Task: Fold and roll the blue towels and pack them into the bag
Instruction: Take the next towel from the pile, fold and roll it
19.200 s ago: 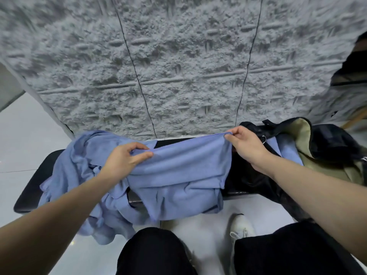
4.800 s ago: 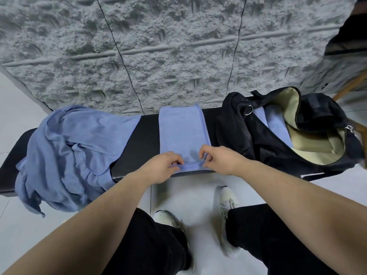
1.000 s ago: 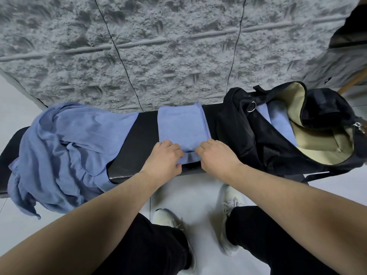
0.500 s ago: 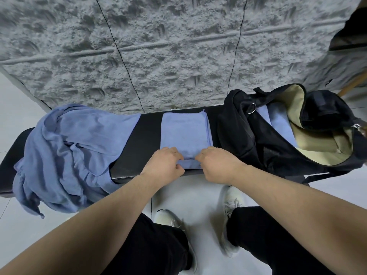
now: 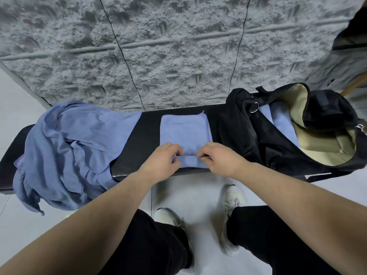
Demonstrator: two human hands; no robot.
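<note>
A folded blue towel point(image 5: 183, 132) lies as a narrow strip across the black bench point(image 5: 147, 135), its near end turned into a small roll point(image 5: 188, 160). My left hand point(image 5: 161, 160) grips the roll's left end with curled fingers. My right hand point(image 5: 220, 158) grips its right end the same way. A heap of loose blue towels point(image 5: 65, 151) covers the bench's left end and hangs over its front edge. The open black bag point(image 5: 278, 139) with beige lining sits on the right end, with blue towel rolls point(image 5: 280, 122) inside.
A rough grey wall point(image 5: 178, 52) rises right behind the bench. Pale floor tiles point(image 5: 196, 195) lie in front, with my white shoes point(image 5: 232, 199) and dark trouser legs near the bench's front edge. A wooden leg point(image 5: 355, 84) shows at the far right.
Over the last second both hands have rolled the towel's near end a little farther from me, so the roll is thicker and the flat part shorter. The heap and the bag have not moved.
</note>
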